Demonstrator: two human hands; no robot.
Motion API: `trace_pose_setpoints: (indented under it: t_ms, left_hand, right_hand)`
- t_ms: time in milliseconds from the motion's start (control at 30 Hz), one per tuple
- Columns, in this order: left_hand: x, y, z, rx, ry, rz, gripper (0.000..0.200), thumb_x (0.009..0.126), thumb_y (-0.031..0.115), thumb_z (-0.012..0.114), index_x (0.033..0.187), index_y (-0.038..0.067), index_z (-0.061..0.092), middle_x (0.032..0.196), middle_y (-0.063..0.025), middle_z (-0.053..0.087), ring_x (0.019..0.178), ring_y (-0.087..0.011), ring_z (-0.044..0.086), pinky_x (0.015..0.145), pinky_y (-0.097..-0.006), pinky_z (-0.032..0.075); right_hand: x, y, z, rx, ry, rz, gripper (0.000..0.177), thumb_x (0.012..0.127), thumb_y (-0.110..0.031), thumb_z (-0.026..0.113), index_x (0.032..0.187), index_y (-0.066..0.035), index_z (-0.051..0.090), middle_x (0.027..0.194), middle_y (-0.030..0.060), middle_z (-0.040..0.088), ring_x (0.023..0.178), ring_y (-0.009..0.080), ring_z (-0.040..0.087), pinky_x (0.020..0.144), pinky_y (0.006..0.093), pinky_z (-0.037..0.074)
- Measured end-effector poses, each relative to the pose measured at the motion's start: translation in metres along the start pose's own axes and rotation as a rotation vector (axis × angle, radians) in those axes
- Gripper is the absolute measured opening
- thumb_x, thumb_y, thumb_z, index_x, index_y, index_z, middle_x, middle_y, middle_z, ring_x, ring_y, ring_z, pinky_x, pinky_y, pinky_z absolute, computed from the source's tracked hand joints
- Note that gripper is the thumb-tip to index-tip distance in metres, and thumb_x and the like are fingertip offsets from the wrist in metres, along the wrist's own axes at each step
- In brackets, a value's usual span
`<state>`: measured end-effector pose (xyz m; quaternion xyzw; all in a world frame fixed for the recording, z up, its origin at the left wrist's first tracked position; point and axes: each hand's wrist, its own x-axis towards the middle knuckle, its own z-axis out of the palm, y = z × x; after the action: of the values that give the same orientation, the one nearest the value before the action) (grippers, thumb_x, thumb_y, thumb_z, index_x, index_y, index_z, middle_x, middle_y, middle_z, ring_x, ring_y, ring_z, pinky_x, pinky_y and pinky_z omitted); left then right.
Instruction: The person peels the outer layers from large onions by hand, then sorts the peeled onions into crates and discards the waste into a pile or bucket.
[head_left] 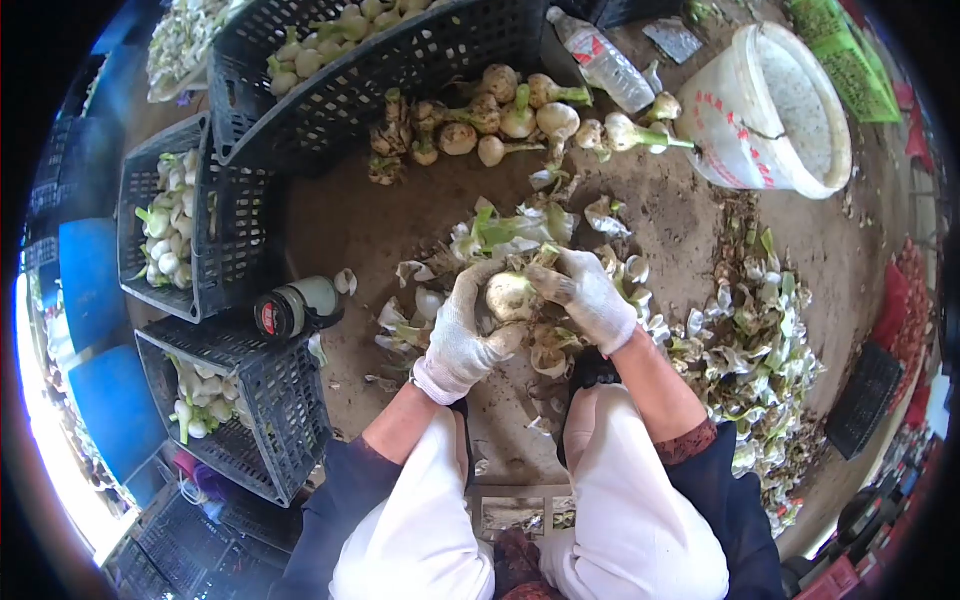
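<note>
A round whitish bulb [512,297], onion- or garlic-like with some dirt on it, is held between my two gloved hands over the floor. My left hand [462,335] curls around its left side and underside, thumb at the bottom. From the right, my right hand [592,298] closes its fingers against the bulb's upper right side, by its stem; the fingertips are partly hidden. Loose peeled skins [515,230] and leaf scraps lie around and beneath the hands. Farther off, a row of unpeeled bulbs [480,115] with short stems rests on the floor.
Black crates [235,225] of pale bulbs stand at the left and back. A jar with a dark lid [280,314] lies between two crates. A white bucket [715,120] and a plastic bottle [610,65] are at the back right. A peel heap [765,350] spreads rightward.
</note>
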<state>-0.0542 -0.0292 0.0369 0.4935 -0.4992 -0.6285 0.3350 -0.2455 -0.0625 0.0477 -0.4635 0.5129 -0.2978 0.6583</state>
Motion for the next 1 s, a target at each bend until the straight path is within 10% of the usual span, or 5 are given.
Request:
trace_pose_setpoints:
  t_ms: [300, 467, 600, 800, 1000]
  left_hand:
    - [0.008, 0.001, 0.001, -0.717, 0.034, -0.456, 0.038, 0.086, 0.027, 0.057, 0.117, 0.005, 0.052, 0.092, -0.0068, 0.062, 0.074, -0.0146, 0.060, 0.058, -0.0234, 0.046]
    - [0.011, -0.005, -0.007, -1.062, -0.079, -0.620, 0.038, 0.092, 0.042, 0.046, 0.113, 0.012, 0.056, 0.095, -0.0072, 0.064, 0.066, -0.0188, 0.059, 0.050, -0.0311, 0.047]
    - [0.020, -0.008, 0.004, -0.529, -0.021, -0.507, 0.065, 0.091, 0.065, 0.041, 0.126, 0.012, 0.052, 0.113, -0.0045, 0.062, 0.098, -0.0170, 0.061, 0.078, -0.0317, 0.053]
    - [0.043, -0.064, -0.014, -0.404, 0.409, -0.184, 0.040, 0.099, 0.039, 0.047, 0.116, 0.004, 0.056, 0.101, -0.0032, 0.059, 0.094, -0.0111, 0.055, 0.090, -0.0254, 0.043]
    - [0.008, 0.015, 0.005, 0.356, 0.053, 0.195, 0.033, 0.086, 0.023, 0.068, 0.111, 0.002, 0.060, 0.089, -0.0009, 0.061, 0.078, -0.0127, 0.058, 0.068, -0.0284, 0.048]
  right_hand:
    - [-0.017, 0.006, -0.005, 0.447, -0.098, 0.204, 0.039, 0.088, -0.028, 0.067, 0.114, 0.000, 0.061, 0.103, 0.0060, 0.066, 0.094, 0.0130, 0.058, 0.083, 0.0305, 0.048]
    - [-0.020, 0.022, -0.010, -0.281, -0.044, -0.325, 0.034, 0.081, -0.013, 0.064, 0.112, 0.000, 0.060, 0.090, 0.0168, 0.064, 0.082, 0.0154, 0.062, 0.077, 0.0300, 0.049]
    - [-0.017, 0.018, 0.005, 0.107, 0.123, 0.031, 0.034, 0.081, -0.003, 0.058, 0.115, 0.000, 0.061, 0.093, 0.0082, 0.068, 0.083, 0.0106, 0.059, 0.075, 0.0267, 0.048]
    - [-0.032, 0.002, -0.005, 0.272, -0.130, -0.016, 0.029, 0.079, 0.001, 0.057, 0.108, 0.003, 0.065, 0.089, 0.0055, 0.067, 0.080, 0.0098, 0.060, 0.071, 0.0244, 0.050]
    - [-0.031, 0.011, -0.009, 0.387, 0.059, 0.094, 0.030, 0.077, 0.001, 0.055, 0.105, 0.004, 0.065, 0.085, 0.0067, 0.069, 0.076, 0.0100, 0.062, 0.070, 0.0234, 0.051]
